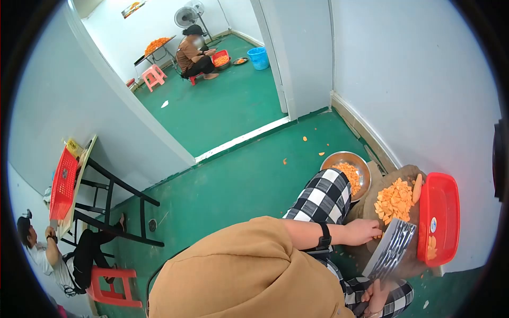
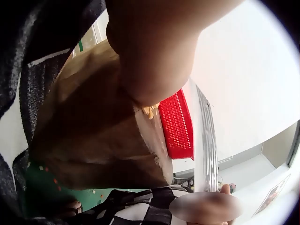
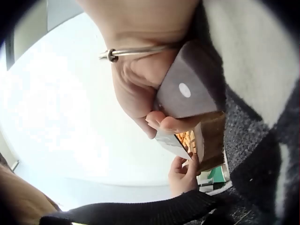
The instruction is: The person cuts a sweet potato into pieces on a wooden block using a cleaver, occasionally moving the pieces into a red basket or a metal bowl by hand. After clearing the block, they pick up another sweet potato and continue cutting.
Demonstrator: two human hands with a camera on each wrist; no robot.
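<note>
My left hand (image 1: 360, 232) rests at the near edge of a round wooden chopping block (image 1: 404, 174), thumb and fingertips pinching a small carrot piece close to the blade. My right hand (image 1: 375, 297) grips the grey handle (image 3: 187, 89) of a broad cleaver (image 1: 391, 248), its blade tilted over the block beside the left fingertips. A heap of cut carrot chunks (image 1: 393, 200) covers the middle of the block. One peeled carrot (image 1: 417, 188) lies along its far side. In the left wrist view, the forearm hides most of the left fingers.
A red plastic basket (image 1: 444, 217) stands right of the block, a few carrot slices inside. Beyond my knee is a metal bowl (image 1: 366, 168) of diced carrot. Scraps (image 1: 305, 139) dot the green floor. Other people sit at left (image 1: 40, 254) and through the doorway (image 1: 191, 53).
</note>
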